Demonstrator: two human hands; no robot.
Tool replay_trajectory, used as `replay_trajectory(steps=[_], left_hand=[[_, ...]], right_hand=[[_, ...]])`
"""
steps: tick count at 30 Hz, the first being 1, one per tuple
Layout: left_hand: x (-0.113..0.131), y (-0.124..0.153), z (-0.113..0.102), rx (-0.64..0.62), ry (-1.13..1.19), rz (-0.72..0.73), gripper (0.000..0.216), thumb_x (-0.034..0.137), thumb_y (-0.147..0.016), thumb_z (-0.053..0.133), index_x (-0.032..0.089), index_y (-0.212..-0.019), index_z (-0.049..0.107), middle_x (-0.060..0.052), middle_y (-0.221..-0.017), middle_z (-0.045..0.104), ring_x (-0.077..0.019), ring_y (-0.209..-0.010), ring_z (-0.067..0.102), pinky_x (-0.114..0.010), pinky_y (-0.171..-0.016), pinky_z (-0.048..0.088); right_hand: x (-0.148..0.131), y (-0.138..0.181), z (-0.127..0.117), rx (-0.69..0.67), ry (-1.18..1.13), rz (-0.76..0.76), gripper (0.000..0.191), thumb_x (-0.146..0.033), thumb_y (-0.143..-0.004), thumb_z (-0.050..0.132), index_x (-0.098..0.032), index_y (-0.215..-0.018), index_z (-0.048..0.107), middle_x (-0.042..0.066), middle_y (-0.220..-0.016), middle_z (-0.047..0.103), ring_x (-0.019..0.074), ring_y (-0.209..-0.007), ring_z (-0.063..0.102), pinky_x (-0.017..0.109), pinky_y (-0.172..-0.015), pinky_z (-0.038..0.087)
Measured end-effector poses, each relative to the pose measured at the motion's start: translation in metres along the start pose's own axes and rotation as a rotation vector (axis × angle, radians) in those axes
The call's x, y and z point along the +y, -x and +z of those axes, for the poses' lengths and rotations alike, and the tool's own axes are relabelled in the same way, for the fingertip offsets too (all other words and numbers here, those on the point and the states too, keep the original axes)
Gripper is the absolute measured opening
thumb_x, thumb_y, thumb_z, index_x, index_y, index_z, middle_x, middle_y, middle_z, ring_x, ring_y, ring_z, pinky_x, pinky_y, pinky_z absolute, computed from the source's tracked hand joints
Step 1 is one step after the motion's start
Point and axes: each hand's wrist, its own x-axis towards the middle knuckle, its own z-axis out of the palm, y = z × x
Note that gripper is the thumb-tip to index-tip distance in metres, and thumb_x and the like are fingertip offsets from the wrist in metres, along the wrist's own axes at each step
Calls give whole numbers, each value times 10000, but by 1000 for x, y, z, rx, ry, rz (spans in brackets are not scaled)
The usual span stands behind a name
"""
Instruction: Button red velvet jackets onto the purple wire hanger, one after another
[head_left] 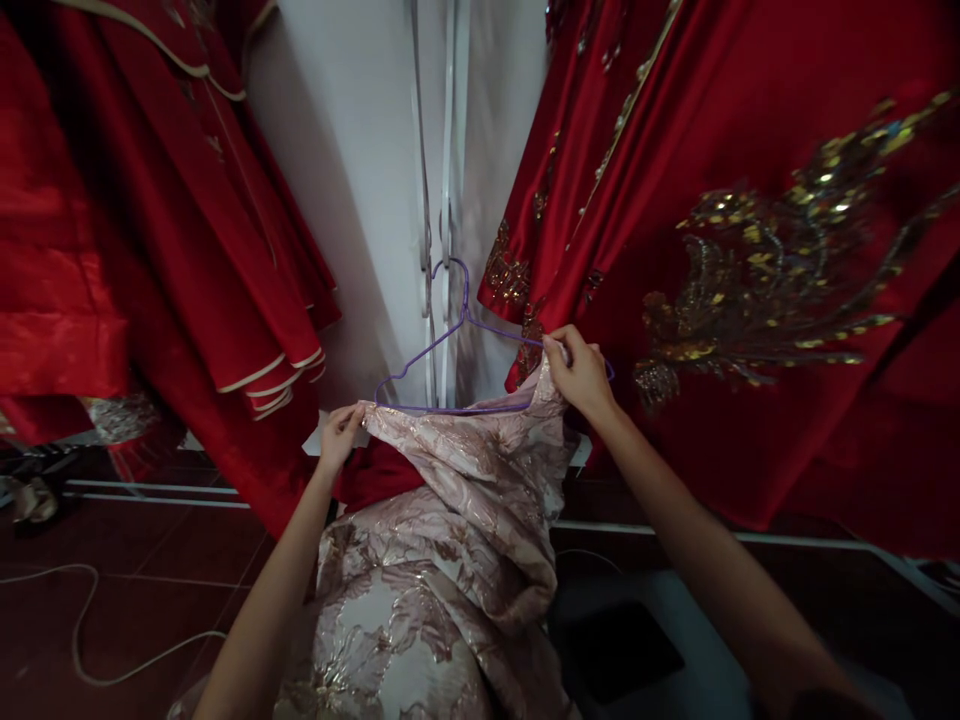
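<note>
Evidently you keep the top edge of the pale pink brocade garment [442, 560] stretched wide by holding it at both ends: your left hand [341, 438] pinches one corner between thumb and fingers, and your right hand [581, 375] grips the other, slightly higher, so the edge slants. Whether your right fingers also close on the wire, you cannot tell from this angle. Between your hands sits the purple hanger [465, 314], its lower bar along that edge, which probably lines the corners up with its ends. Its hook lies before a white upright [454, 130]; whether it catches there is unclear. Below, the cloth droops in folds towards you, likely because only its corners are supported, with red garments [172, 180] hanging on either side.
</note>
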Motion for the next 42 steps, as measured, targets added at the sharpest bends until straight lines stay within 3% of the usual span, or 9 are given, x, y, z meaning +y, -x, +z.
replay_trajectory(steps=[18, 23, 26, 28, 31, 33, 37, 42], left_hand=[[0, -6, 0, 30, -23, -14, 419, 522, -728, 566, 174, -924, 692, -90, -1005, 662, -225, -982, 577, -371, -888, 445], [41, -21, 8, 12, -16, 119, 410, 511, -743, 558, 177, -940, 691, -76, -1011, 663, -212, -998, 571, -361, -918, 429], [73, -30, 14, -94, 24, 241, 373, 491, -746, 571, 190, -926, 698, -62, -1014, 663, -198, -1000, 572, -339, -942, 409], [81, -34, 15, -171, 127, 230, 399, 490, -783, 522, 190, -999, 674, -62, -1056, 653, -190, -1009, 574, -327, -927, 415], [62, -31, 11, -194, 249, 54, 492, 492, -846, 367, 163, -1145, 578, -92, -1069, 645, -179, -928, 608, -324, -826, 466], [37, -25, 9, -224, 131, -72, 474, 449, -834, 366, 135, -1130, 562, -112, -1004, 659, -179, -847, 622, -335, -771, 481], [-7, -5, 8, -339, -158, -129, 303, 290, -666, 590, 183, -949, 616, -105, -974, 662, -233, -943, 590, -413, -861, 430], [-25, 3, 1, -322, -323, -111, 171, 251, -503, 708, 202, -617, 591, -89, -911, 658, -334, -1034, 516, -553, -928, 299]], right_hand=[[0, -2, -2, 19, 30, -23, 221, -406, -879, 399, -241, -824, 536, 27, -727, 642, 212, -663, 572, 329, -701, 380], [-2, 2, 2, -26, -26, 3, 221, -423, -867, 417, -249, -808, 539, 10, -685, 625, 189, -607, 560, 304, -662, 390], [-4, 9, 9, -69, -105, 32, 230, -432, -866, 409, -245, -817, 534, 6, -691, 616, 176, -598, 561, 276, -606, 387], [-4, 13, 12, -87, -138, 49, 227, -428, -863, 412, -241, -821, 533, 3, -691, 610, 171, -601, 563, 264, -584, 383], [-3, 15, 14, -78, -150, 70, 218, -422, -854, 428, -238, -811, 536, -2, -681, 606, 165, -601, 562, 259, -580, 381], [-2, 14, 15, -72, -160, 75, 215, -419, -850, 435, -235, -804, 537, -3, -684, 606, 162, -604, 562, 258, -583, 383], [0, 12, 16, -78, -179, 72, 222, -421, -849, 431, -233, -799, 536, -7, -658, 588, 156, -586, 552, 254, -575, 384], [2, 11, 16, -77, -166, 62, 229, -431, -849, 427, -235, -811, 540, -3, -698, 612, 158, -602, 560, 255, -582, 394]])
